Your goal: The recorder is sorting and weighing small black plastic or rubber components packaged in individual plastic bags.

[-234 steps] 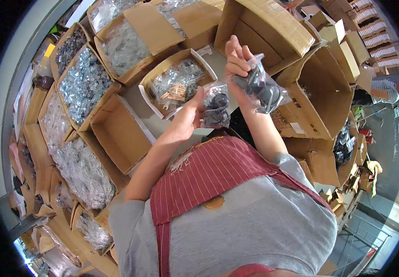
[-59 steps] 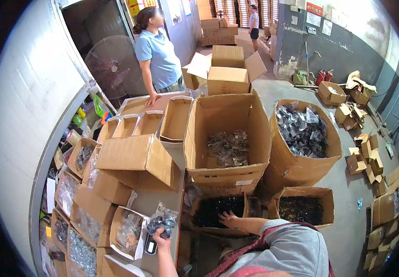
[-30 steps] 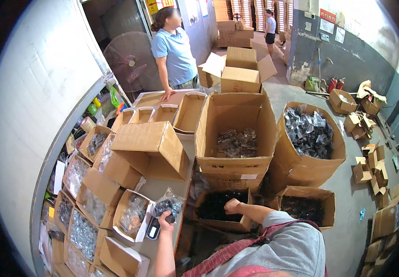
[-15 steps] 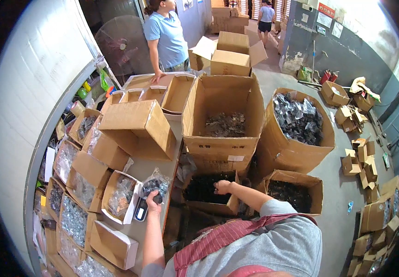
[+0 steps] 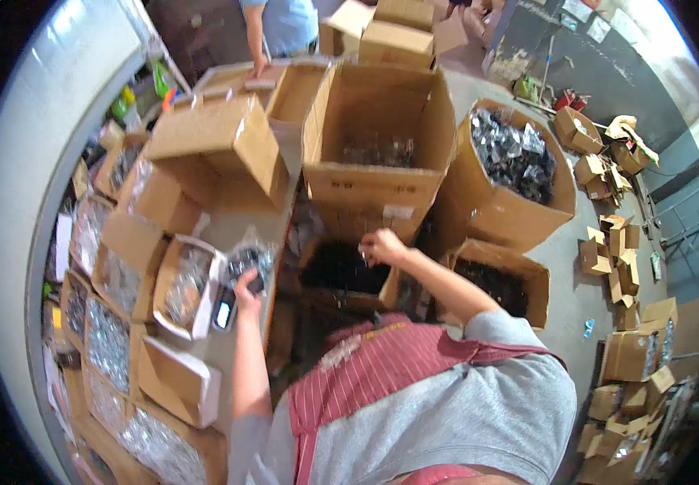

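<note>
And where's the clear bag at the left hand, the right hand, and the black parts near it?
Clear bag point(image 5: 247, 259): head view, its middle.
Right hand point(image 5: 384, 246): head view, its back.
Black parts point(image 5: 341, 269): head view, the pile's middle.

Blurred at my fingertips, cut off at the top edge
My right hand point(image 5: 380, 247) is smeared, so I can't tell whether its curled fingers hold anything; the pieces in the dark-filled box point(image 5: 390, 289) below run together. My left hand point(image 5: 247, 293) hides part of the clear bag point(image 5: 263, 252), and the small device's point(image 5: 224, 310) screen is too small to read. The top edge cuts off the head of a co-worker in a blue shirt point(image 5: 289, 28).
</note>
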`<state>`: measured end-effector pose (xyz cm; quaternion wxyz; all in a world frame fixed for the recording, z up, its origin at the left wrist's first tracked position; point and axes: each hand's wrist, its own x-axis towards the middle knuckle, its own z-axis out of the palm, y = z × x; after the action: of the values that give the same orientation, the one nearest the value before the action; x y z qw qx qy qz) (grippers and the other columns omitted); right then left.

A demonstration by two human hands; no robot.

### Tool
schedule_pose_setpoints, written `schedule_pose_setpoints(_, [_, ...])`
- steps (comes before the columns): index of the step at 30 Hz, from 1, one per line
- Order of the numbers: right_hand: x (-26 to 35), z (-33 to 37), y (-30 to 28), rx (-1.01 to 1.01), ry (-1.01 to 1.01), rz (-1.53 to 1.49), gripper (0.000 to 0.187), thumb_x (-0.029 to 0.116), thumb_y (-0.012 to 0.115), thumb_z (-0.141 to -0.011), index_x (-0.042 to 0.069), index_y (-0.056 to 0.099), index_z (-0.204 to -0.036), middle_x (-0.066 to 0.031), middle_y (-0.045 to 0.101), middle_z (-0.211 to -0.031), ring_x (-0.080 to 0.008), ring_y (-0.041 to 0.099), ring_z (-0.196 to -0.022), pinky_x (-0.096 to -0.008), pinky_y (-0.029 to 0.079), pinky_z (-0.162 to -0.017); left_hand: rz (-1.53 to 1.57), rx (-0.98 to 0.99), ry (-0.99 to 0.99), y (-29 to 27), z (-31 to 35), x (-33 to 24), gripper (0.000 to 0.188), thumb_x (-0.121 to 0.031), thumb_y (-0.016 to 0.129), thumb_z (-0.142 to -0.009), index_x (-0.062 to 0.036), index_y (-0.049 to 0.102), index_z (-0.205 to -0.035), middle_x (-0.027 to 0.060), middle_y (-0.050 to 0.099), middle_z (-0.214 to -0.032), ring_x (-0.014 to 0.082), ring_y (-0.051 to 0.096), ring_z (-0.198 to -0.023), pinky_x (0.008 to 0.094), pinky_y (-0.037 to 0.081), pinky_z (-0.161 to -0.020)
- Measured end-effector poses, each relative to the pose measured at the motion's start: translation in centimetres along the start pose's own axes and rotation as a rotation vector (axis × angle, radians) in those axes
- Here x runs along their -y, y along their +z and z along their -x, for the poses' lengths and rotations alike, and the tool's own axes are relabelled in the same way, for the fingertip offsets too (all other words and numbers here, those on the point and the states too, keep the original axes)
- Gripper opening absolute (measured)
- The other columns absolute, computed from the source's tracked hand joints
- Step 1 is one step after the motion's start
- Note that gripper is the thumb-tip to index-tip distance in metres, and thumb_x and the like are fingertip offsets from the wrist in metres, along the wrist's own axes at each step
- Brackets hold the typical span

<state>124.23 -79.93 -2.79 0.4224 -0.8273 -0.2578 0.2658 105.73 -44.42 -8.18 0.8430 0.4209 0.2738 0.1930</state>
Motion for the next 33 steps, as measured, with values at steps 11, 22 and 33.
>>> schedule_pose_setpoints(11, [-1.6,-0.2,-1.4,-0.052,0.149,0.293,0.026,0.028,0.063,-0.084,0.005,0.073,-0.092,-0.0105,0.069,-0.071,-0.0220,0.068,-0.067,-0.0369,0.053,-0.068,-0.094,0.020,0.085,3.9,0.1,-1.6,0.031,-0.003,0.072,-0.065,-0.0036,0.065,-0.095,0.0051,0.066,-0.093,0.0196,0.064,-0.086,0.0312,0.050,-0.083])
schedule_pose_setpoints(22, [-3.0,2.3,-2.0,-0.334,0.158,-0.126,0.028,0.022,0.065,-0.086,-0.005,0.069,-0.091,-0.0135,0.069,-0.075,-0.0204,0.070,-0.065,-0.0322,0.053,-0.064,-0.187,0.073,0.197,5.0,1.9,-1.1,0.018,-0.005,0.070,-0.069,-0.0026,0.068,-0.086,0.0061,0.067,-0.090,0.0181,0.064,-0.084,0.0305,0.049,-0.080])
schedule_pose_setpoints(33, [0.6,2.8,-2.9,-0.104,0.220,-0.308,0.028,0.017,0.065,-0.088,-0.011,0.065,-0.092,-0.0149,0.068,-0.080,-0.0211,0.069,-0.066,-0.0315,0.054,-0.059,-0.238,0.060,0.175,5.1,1.2,-1.8,0.022,-0.006,0.071,-0.068,-0.0014,0.069,-0.089,0.0066,0.068,-0.091,0.0192,0.064,-0.087,0.0308,0.049,-0.083])
